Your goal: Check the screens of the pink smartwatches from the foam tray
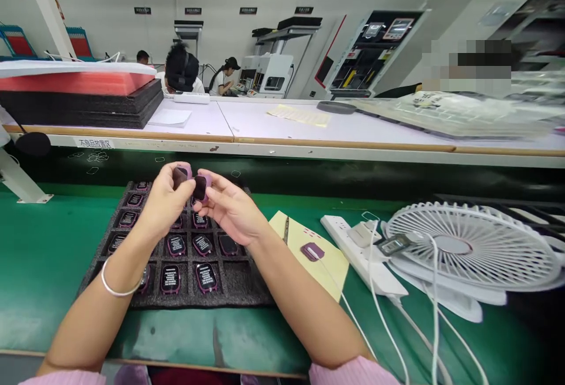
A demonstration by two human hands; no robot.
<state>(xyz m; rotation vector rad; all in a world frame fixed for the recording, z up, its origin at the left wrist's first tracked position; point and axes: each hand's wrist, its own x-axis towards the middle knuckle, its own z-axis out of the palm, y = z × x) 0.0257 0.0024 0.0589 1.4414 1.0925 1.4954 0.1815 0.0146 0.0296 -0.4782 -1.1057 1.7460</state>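
My left hand [170, 199] is closed around one purple-rimmed smartwatch body [182, 174], its dark screen partly hidden by my thumb. In my right hand [232, 208], a second smartwatch body [202, 188] is pinched by its edge, its black screen turned toward me. The two are held side by side above a black foam tray [241, 282]. Square compartments in the tray hold several similar watch bodies [170, 278], many with printed film over their screens. Part of the tray is hidden by my hands and forearms.
To the right, a purple watch-like piece [312, 251] with a white charging cable lies on yellow paper [282, 226]. Beyond are a white power strip [348, 238] and a white fan [468, 246]. A shelf [247, 123] spans behind, bearing foam sheets [79, 99]. Other people sit farther back.
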